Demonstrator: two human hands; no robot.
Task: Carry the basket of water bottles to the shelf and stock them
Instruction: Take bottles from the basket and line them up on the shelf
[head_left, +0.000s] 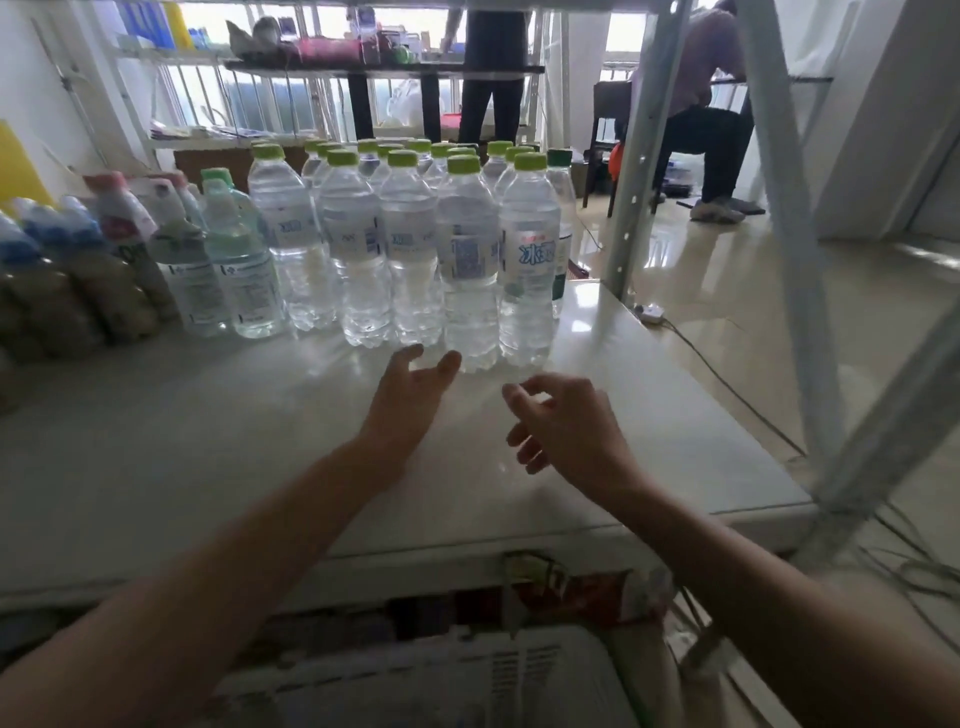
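A cluster of water bottles (415, 244) with light green caps is seen standing upright in tight rows on the pale shelf (156, 441), and every place below is given relative to that cluster. Just in front of its nearest bottle (467, 270), the left hand (410, 400) is held over the shelf with fingers spread and relaxed, its fingertips close to the base of that bottle; contact cannot be made out, and nothing is grasped. In front of the cluster and slightly to its right, the right hand (561, 426) is held with fingers loosely curled and nothing gripped. To the left of the cluster, two bottles with paler green caps (228, 260) are stood, and beyond them bottles with white and blue tops (104, 249) are ranged. Right of the cluster, a grey metal upright (644, 156) of the shelf frame rises. Behind the cluster, two people (696, 109) are seen at a dark table (384, 70).
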